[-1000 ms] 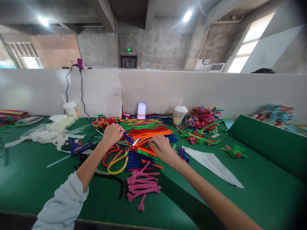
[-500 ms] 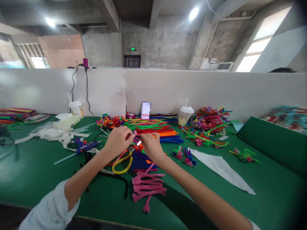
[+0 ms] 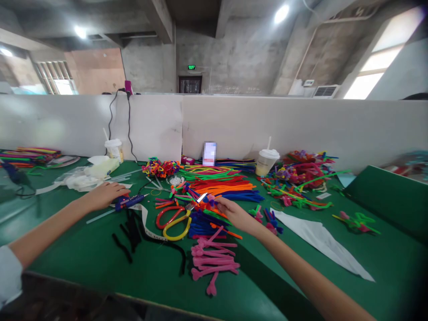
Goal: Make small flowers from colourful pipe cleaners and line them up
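Pipe cleaners (image 3: 217, 187) in orange, red, green and blue lie in long parallel bunches across the middle of the green surface (image 3: 80, 254), toward its far edge. The right hand (image 3: 236, 214) reaches in from the near right, its fingers (image 3: 222, 202) curled and pressed in among short coloured pieces just beside the blades of the scissors (image 3: 172, 224). Whether those fingers pinch anything cannot be told. The scissors have red and yellow loop handles and lie open, touching a heap of blue and purple pipe cleaners (image 3: 202, 227). The left hand (image 3: 105, 196) lies flat and open, holding nothing, its fingertips at or just beside the blue hot glue gun (image 3: 130, 202), which lies on its side with a clear glue stick (image 3: 100, 216) nearby.

Pink pipe-cleaner shapes (image 3: 214, 261) sit in a stack near the front edge, below the scissors, and a white measuring tape (image 3: 147, 227) curls beside black pipe cleaners (image 3: 130, 232). Its markings are too small to read, as is the green lit sign (image 3: 191, 67) on the far wall. An upright phone (image 3: 209, 154) against the far partition has its screen blurred out. Finished colourful twisted pieces (image 3: 301, 178) are heaped at the far right.
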`<move>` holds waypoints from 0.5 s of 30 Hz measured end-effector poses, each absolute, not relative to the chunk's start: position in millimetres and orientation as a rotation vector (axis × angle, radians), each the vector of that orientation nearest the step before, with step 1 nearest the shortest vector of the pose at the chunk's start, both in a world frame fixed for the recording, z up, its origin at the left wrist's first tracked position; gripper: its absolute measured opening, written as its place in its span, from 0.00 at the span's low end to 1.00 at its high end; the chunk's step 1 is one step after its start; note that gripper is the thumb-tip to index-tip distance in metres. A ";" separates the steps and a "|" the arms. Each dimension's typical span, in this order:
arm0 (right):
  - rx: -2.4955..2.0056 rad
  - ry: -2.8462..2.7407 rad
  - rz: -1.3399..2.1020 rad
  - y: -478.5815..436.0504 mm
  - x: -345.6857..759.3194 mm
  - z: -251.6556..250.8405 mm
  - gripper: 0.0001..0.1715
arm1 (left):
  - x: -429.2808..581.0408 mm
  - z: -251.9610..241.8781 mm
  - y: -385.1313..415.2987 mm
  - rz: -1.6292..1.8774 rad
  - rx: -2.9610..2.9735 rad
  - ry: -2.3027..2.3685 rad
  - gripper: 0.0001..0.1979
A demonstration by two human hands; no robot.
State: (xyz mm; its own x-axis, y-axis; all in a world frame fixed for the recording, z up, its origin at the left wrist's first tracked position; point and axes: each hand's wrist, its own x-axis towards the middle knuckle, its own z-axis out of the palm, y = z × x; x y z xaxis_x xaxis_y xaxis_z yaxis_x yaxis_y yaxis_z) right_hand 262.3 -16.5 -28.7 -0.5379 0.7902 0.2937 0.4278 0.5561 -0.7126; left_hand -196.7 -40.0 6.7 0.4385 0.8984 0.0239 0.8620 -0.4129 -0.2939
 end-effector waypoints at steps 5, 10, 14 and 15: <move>-0.985 -2.219 0.683 -24.8 261.3 -26.0 0.14 | -190.9 3.3 -33.1 0.180 -2.493 -1.488 0.20; -0.962 -2.239 0.662 -30.2 263.7 -22.1 0.14 | -191.8 7.9 -30.5 0.262 -2.470 -1.463 0.21; -0.986 -2.208 0.707 -30.5 264.7 -22.0 0.14 | -192.0 13.2 -35.6 0.299 -2.449 -1.445 0.20; -0.986 -2.201 0.717 -30.3 265.0 -22.3 0.14 | -192.7 14.3 -37.6 0.270 -2.455 -1.437 0.19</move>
